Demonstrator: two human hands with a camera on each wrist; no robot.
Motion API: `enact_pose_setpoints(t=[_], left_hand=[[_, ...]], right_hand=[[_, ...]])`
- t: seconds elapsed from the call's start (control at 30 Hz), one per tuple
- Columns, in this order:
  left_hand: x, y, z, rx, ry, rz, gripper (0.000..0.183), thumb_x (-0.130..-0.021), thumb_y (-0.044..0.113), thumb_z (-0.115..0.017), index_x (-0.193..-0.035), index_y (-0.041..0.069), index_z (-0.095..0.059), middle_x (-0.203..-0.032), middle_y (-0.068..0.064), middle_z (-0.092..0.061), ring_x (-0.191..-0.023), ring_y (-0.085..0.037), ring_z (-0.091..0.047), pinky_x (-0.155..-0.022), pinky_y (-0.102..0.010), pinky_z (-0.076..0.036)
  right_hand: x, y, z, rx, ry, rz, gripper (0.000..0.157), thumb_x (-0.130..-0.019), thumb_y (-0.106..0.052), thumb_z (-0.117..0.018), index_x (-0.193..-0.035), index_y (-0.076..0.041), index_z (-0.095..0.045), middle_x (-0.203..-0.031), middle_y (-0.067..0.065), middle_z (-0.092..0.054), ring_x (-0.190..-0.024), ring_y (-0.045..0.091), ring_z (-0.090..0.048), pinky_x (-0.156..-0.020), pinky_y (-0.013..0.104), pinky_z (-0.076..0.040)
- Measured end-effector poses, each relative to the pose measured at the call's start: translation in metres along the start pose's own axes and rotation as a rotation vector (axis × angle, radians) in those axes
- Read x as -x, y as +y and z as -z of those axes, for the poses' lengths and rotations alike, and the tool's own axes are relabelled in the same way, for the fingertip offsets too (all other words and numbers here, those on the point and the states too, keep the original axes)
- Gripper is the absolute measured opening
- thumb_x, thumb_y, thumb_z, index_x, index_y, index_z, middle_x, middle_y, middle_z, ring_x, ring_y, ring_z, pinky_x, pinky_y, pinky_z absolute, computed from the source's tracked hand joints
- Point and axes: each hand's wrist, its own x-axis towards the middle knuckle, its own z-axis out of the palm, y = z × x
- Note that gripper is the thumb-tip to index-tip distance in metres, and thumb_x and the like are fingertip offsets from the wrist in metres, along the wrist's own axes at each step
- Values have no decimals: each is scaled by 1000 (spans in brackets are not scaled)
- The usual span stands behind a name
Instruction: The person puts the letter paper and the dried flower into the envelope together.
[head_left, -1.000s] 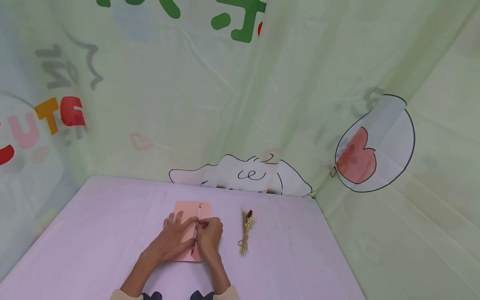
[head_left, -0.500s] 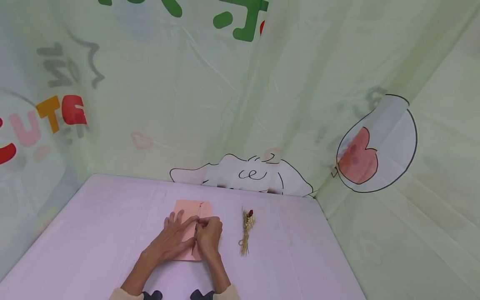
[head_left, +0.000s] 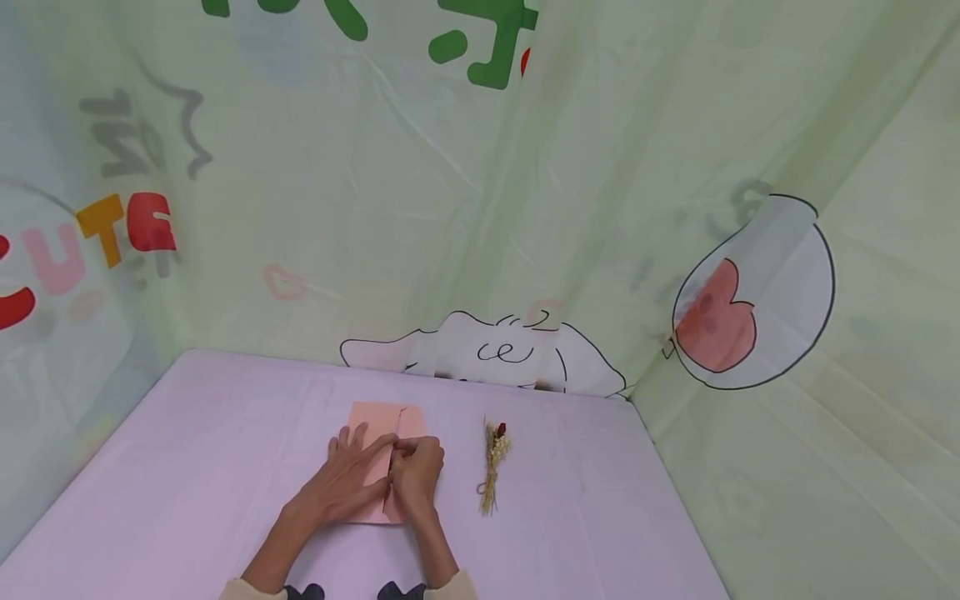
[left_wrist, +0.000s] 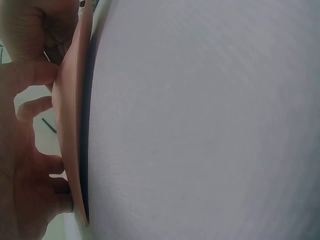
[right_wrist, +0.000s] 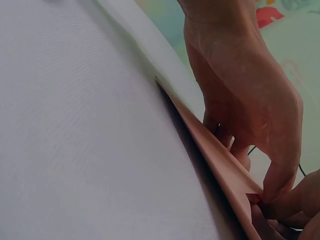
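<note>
A pink paper envelope (head_left: 371, 413) lies flat on the table with a lengthwise opening. My left hand (head_left: 343, 478) rests on it, fingers spread, the thumb and index fingertip by the opening's edge. My right hand (head_left: 417, 470) has curled fingers and pinches the flap edge at the opening; the exact contact is hidden. In the left wrist view the envelope (left_wrist: 68, 115) bulges slightly beneath the left fingers. From the right wrist, a bit of red shows in the gap near the right hand (right_wrist: 300, 202).
A small bunch of dried flowers (head_left: 492, 462) with one dark red bloom and tied stems lies to the right of the envelope. The table (head_left: 600, 500) has a pale lilac cover. Printed pale green curtains (head_left: 337, 208) hang behind and at the sides.
A white strip with red ends that showed along the envelope's opening has narrowed and gone out of sight as the edges came together. Both hands stay almost in place.
</note>
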Motion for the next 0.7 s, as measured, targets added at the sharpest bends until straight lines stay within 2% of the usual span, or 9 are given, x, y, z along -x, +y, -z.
enact_pose_setpoints(t=[0.1, 0.3, 0.47, 0.7], left_hand=[[0, 0, 0, 0, -3, -1, 58, -104, 47, -64, -156, 23, -57, -162, -40, -43, -148, -73, -36, -120, -83, -30], [-1, -1, 0, 0, -20, -3, 59, -103, 48, -64, -157, 24, -56, -163, -40, -41, -149, -74, -35, -120, -83, -29], [-1, 0, -1, -5, -5, -6, 59, -104, 49, -64, -157, 24, -56, -163, -40, -42, -149, -73, -36, -120, -82, -30], [1, 1, 1, -10, 17, -21, 59, -102, 46, -66, -154, 20, -59, -159, -40, -44, -145, -74, -39, -117, -84, -32]], right_hand=[[-1, 2, -3, 44, 41, 27, 13, -84, 13, -76, -82, 3, -84, -58, 5, -71, -41, 5, -57, -43, 21, -46], [-2, 5, -6, 139, 117, 74, 14, -78, 10, -78, -75, -2, -84, -64, 9, -76, -56, 12, -66, -55, 26, -53], [-3, 4, -6, 154, 128, 70, 17, -77, 11, -77, -74, -3, -84, -66, 10, -77, -60, 16, -69, -56, 30, -55], [-5, 8, -7, 163, 105, 21, 15, -79, 9, -79, -77, -4, -86, -67, 7, -77, -62, 15, -69, -60, 31, -56]])
